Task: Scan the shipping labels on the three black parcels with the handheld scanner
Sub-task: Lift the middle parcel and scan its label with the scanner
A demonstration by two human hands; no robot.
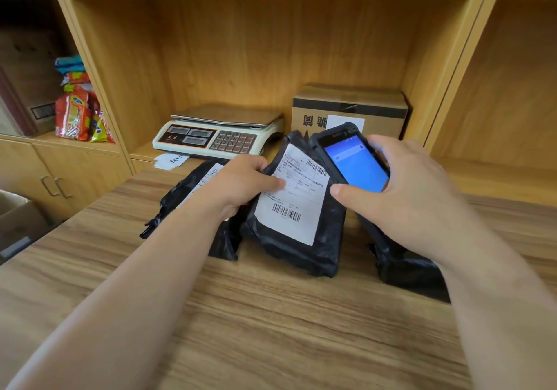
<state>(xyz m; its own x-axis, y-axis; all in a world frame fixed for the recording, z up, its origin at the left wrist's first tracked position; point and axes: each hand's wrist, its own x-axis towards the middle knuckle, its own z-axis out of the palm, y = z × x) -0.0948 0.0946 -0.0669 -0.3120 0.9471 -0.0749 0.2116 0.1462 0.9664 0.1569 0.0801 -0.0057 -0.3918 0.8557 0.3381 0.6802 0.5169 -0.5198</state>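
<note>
Three black parcels lie on the wooden table. My left hand grips the middle parcel at its left edge and tilts it up, thumb on its white shipping label. The left parcel lies flat behind my left wrist, part of its label showing. The right parcel is mostly hidden under my right arm. My right hand holds the handheld scanner, a black device with a lit blue screen, just right of and above the middle parcel's label.
A white weighing scale stands on the shelf behind the parcels, with a cardboard box to its right. Paper slips lie by the scale. Snack packets fill the left shelf. A carton sits at the left.
</note>
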